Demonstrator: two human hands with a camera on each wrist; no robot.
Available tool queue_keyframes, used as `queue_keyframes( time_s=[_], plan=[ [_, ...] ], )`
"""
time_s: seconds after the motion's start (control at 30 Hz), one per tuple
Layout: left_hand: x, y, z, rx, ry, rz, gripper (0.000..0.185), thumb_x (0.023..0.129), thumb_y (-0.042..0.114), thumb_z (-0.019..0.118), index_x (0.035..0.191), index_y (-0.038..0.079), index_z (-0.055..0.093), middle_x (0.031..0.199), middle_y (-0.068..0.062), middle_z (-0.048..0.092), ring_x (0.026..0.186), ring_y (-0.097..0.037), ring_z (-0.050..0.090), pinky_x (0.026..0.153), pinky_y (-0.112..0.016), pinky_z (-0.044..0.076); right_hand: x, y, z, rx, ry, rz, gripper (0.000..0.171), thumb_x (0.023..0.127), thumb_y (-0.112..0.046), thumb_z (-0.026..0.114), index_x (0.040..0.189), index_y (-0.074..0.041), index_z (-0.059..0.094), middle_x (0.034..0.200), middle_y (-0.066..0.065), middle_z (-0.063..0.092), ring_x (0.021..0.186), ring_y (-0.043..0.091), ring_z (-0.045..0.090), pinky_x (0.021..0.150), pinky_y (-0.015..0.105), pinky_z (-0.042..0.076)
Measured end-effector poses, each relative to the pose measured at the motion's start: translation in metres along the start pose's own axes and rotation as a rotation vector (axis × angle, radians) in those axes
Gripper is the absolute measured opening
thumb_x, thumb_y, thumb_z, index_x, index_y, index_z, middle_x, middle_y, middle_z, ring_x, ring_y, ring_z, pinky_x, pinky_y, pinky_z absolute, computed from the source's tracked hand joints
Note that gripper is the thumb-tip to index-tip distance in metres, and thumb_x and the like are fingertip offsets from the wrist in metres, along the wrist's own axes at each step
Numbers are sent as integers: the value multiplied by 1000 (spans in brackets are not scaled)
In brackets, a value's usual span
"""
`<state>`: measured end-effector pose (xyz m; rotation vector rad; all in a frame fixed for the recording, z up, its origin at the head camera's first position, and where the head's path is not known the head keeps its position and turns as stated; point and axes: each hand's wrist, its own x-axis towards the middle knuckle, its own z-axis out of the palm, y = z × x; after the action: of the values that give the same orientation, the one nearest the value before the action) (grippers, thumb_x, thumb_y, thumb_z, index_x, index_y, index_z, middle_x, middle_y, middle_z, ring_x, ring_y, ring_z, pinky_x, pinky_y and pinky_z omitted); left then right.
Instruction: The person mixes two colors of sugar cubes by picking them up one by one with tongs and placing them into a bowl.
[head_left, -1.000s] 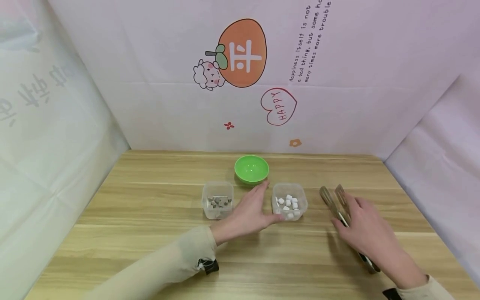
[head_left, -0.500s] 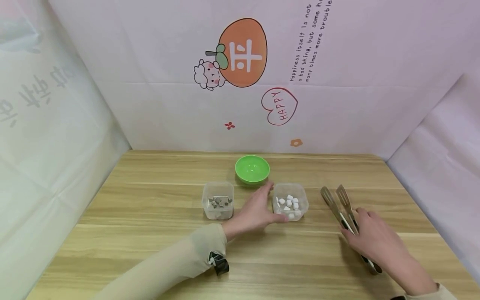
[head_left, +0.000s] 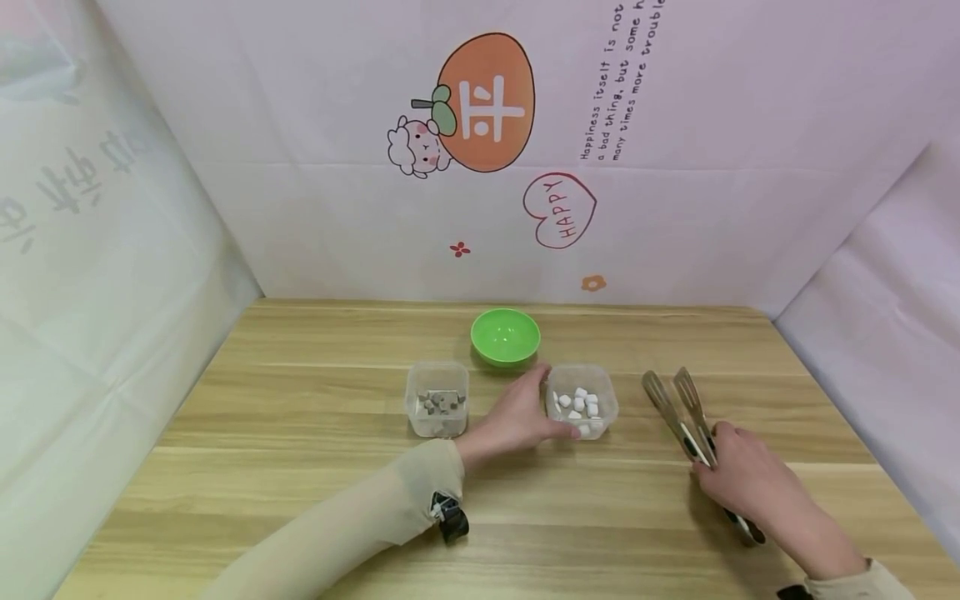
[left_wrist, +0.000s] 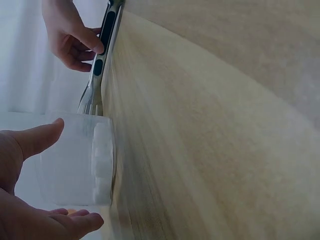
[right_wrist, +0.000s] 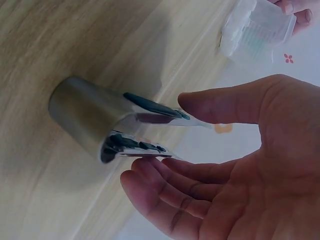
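In the head view, my left hand (head_left: 520,414) holds a clear plastic container (head_left: 602,392) of small white blocks (head_left: 579,404). Its thumb is at the front wall and its fingers at the back left. Fingers and thumb span the container (left_wrist: 75,160) in the left wrist view. My right hand (head_left: 753,475) pinches metal food tongs (head_left: 667,410) by their dark-padded handles. In the right wrist view, the thumb lies along one arm and the fingers along the other, near the tongs' curved end (right_wrist: 85,117). The two spread tips point toward the back wall.
A second clear container (head_left: 415,417) with small grey-brown pieces stands left of the left hand. Behind, between the containers, stands a green bowl (head_left: 506,337). White printed sheets (head_left: 337,225) rise around the wooden table (head_left: 300,467).
My left hand has moved slightly right, closer around the container of white blocks. My right hand has slid back along the tongs toward their curved end. The containers and bowl stay put.
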<state>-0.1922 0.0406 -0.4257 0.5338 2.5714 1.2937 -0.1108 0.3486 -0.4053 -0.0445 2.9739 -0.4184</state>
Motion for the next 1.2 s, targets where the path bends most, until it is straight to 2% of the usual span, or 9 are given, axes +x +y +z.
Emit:
queue_keyframes(
  time_s=[0.13, 0.33, 0.6, 0.93, 1.2],
  plan=[
    [2, 0, 1, 5, 4, 3, 104, 72, 28, 99, 155, 1, 43, 149, -16, 57, 135, -31, 55, 118, -44, 45, 1, 0, -1, 3, -17, 5, 38, 93, -15, 70, 105, 16, 52, 81, 13, 56, 71, 29, 55, 55, 44, 50],
    [4, 0, 1, -19, 0, 8, 100, 70, 25, 100, 152, 2, 47, 141, -13, 62, 127, -27, 60, 113, -41, 49, 1, -3, -1, 9, -22, 11, 34, 93, -14, 72, 101, 13, 53, 79, 12, 55, 69, 28, 54, 53, 42, 48],
    [6, -1, 3, -19, 5, 5, 104, 69, 25, 100, 154, 2, 45, 141, -13, 62, 127, -26, 59, 114, -39, 48, 2, -5, 0, -4, 0, -10, 39, 91, -16, 76, 103, 14, 54, 79, 12, 56, 70, 29, 55, 56, 46, 51],
    [6, 2, 3, -15, 18, -11, 99, 68, 23, 101, 150, 4, 49, 138, -11, 64, 124, -25, 60, 113, -38, 49, -5, -6, 1, 13, -53, 41, 30, 90, -18, 75, 88, 1, 53, 75, 8, 52, 67, 27, 54, 52, 41, 48],
    [3, -1, 1, -22, 2, -7, 98, 69, 24, 101, 150, 4, 49, 138, -11, 64, 124, -24, 61, 112, -38, 50, -9, -5, 1, 37, -62, 81, 30, 91, -21, 75, 89, 0, 53, 74, 7, 53, 66, 25, 54, 51, 38, 46]
  ],
)
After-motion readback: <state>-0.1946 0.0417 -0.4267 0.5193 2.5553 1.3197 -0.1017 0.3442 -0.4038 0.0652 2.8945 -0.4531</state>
